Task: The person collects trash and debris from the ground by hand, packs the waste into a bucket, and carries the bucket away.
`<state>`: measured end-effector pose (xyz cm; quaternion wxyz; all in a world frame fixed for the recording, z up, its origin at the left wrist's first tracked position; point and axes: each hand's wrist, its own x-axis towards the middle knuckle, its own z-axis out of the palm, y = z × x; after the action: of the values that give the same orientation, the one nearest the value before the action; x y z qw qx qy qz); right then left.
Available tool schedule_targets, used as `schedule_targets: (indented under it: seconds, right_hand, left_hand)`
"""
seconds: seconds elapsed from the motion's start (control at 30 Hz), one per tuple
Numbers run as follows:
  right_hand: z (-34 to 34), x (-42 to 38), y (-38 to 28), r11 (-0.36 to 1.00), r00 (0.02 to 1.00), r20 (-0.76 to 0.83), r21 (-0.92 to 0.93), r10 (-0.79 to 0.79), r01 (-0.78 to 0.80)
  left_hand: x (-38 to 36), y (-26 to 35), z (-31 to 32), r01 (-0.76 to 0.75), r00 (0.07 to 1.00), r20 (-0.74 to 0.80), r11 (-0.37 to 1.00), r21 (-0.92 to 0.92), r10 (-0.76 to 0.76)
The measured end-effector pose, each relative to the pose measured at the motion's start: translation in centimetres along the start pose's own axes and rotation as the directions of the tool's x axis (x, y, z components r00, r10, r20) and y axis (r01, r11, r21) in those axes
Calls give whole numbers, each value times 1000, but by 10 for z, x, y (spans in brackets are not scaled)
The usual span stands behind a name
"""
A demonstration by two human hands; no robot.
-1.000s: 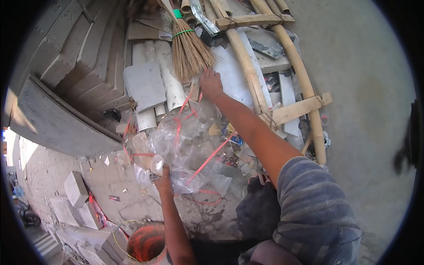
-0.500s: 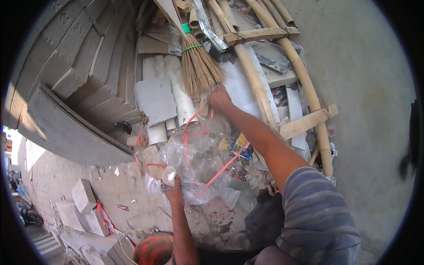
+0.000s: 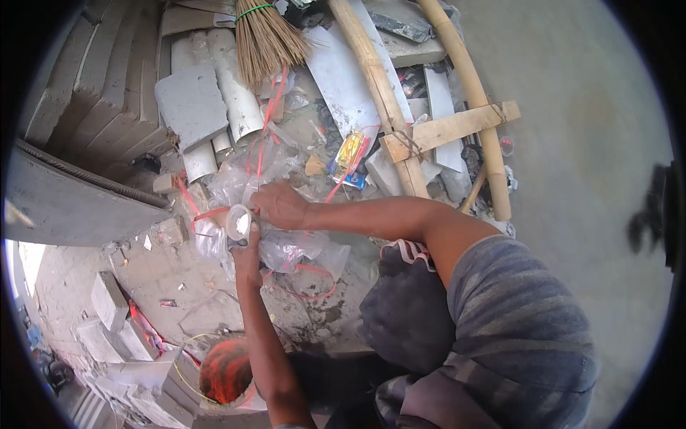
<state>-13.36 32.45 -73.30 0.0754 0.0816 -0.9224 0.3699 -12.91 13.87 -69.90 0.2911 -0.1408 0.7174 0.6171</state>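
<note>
My left hand is closed around a small clear plastic cup with something white inside. Right beside the cup's rim is my right hand, its fingers curled together. Whatever they may hold is hidden. Red plastic strap runs down to the hands and loops around them. Crumpled clear plastic sheeting lies beneath both hands among dusty rubble. A yellow and blue wrapper lies to the right of my right hand.
A stick broom rests at the top over white pipes and a grey slab. A bamboo ladder lies to the right on debris. Stacked blocks stand left. An orange-stained bucket is near my left forearm.
My right hand has come back from beside the broom to the cup. My left hand still holds the cup. The view has shifted, so the broom sits higher.
</note>
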Motion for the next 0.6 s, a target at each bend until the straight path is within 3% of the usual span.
schedule_targets:
  seconds: [0.03,0.13,0.2,0.3,0.43,0.5,0.53,0.57,0.6]
  right_hand:
    - [3,-4,-4,999,1000,0,46,13,-13]
    - [3,-14,-21,975,1000,17,219,25,-28]
    - [-7,-26,-41,925,998,33,376,45,-54]
    - [-7,-42,-52,882,986,81,441,143,-164]
    - [-6,-32,-38,848,884,396,352,249,-397]
    - [-7,-15,-28,857,780,576,248,244,-452]
    - [-20,-6,-23,878,774,612,270,160,-395]
    - [-41,5,-11,897,761,645,291,74,-334]
    - [-82,29,-12,896,698,707,231,114,-380]
  left_hand:
    - [0,-2,-2,44,994,99,998,-55,-39]
    - [-9,-3,7,173,982,126,942,-287,-142]
    - [-13,-3,9,157,987,84,958,-240,-140]
    - [-20,3,14,113,994,7,983,-147,-113]
    - [8,-24,12,173,956,-218,978,-117,-195]
    - [21,-36,8,105,967,-228,994,-29,-109]
    - [24,-33,8,68,970,-236,998,12,-64]
    - [24,-32,9,-54,972,-228,998,38,62]
    - [17,-29,16,-170,959,-216,983,67,181]
